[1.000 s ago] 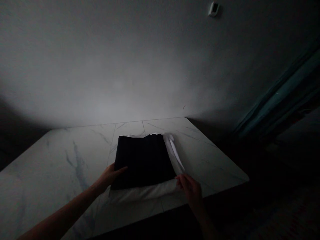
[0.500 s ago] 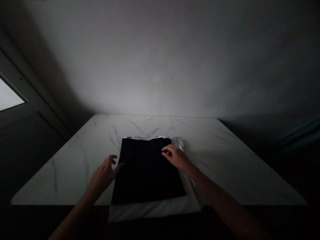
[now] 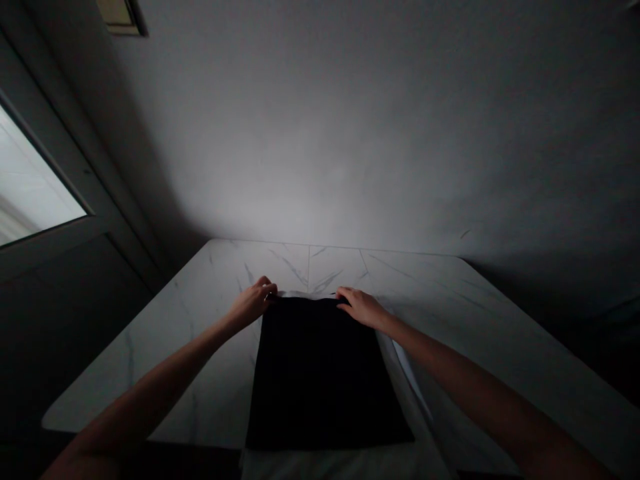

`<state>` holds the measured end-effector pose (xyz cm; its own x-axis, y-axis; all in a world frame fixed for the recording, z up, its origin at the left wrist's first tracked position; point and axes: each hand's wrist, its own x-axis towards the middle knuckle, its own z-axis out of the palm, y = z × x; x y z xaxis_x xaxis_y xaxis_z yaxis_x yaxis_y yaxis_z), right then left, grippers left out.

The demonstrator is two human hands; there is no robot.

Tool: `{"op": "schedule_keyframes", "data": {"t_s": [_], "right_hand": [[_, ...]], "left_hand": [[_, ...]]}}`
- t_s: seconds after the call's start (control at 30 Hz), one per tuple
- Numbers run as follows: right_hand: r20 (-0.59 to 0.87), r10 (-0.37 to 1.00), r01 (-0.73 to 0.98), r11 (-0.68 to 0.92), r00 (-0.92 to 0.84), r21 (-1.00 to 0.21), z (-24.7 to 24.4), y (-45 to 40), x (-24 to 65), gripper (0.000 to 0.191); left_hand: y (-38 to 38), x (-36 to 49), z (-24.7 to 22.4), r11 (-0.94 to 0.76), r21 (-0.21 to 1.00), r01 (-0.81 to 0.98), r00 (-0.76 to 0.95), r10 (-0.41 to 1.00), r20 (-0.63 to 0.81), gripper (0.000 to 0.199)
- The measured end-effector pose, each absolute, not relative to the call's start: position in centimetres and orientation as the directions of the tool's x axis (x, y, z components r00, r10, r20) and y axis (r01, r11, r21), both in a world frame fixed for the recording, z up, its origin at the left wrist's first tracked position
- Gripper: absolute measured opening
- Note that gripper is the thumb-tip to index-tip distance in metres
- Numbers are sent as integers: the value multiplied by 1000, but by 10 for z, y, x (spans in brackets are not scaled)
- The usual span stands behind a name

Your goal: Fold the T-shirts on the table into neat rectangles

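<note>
A folded black cloth (image 3: 320, 380) lies on top of a larger pale cloth (image 3: 350, 465), whose near end hangs over the table's front edge. My left hand (image 3: 255, 300) pinches the far left corner of the black cloth. At the far right corner, my right hand (image 3: 361, 307) has its fingers curled over the same cloth's edge. A strip of white cloth shows just beyond that far edge, between my hands. The dim light hides any folds within the black cloth.
The marble-patterned table (image 3: 210, 373) has its far edge against a grey wall (image 3: 340, 133). At the left stands a door (image 3: 55, 253) with a bright pane. A framed thing (image 3: 120, 17) is partly visible at upper left.
Both hands have moved to the far corners of the black cloth and closed on them; before, they were apart from those corners. The view has shifted too, showing the cloth lower and farther right.
</note>
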<state>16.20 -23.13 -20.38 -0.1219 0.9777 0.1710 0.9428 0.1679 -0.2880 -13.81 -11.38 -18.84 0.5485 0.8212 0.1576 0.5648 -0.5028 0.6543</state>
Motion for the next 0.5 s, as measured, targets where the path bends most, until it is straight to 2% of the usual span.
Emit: {"op": "schedule_keyframes", "data": {"t_s": [0.07,0.13,0.17,0.23,0.3,0.33,0.4,0.5], "right_hand": [[97,988,940,147,-123,-306,-183,-209,154,19],[85,993,940,110,-87,-323,-148,-177,146,17],[142,988,935,108,-63,-337,-126,-157,143,18],[380,925,927,123,22,-354,-75,-117,137,20],[626,772,918,160,113,-363,-22,-80,132,21],[712,690,914,194,130,-355,1,-64,129,22],[813,565,907,255,141,-335,34,-39,117,24],[868,489,878,376,85,-298,43,-25,81,24]], "left_hand": [[-93,-136,-161,-415,698,583,536,842,53,13],[-66,-134,-116,-348,683,642,475,880,1,13],[-52,-134,-88,-357,645,675,421,905,61,14],[-30,-138,-25,-450,521,725,363,893,266,18],[-16,-149,37,-530,395,750,322,815,482,34],[-13,-157,63,-548,372,749,290,776,560,44],[-11,-177,101,-591,361,721,246,705,665,60],[-10,-212,116,-658,368,657,234,642,730,65]]}}
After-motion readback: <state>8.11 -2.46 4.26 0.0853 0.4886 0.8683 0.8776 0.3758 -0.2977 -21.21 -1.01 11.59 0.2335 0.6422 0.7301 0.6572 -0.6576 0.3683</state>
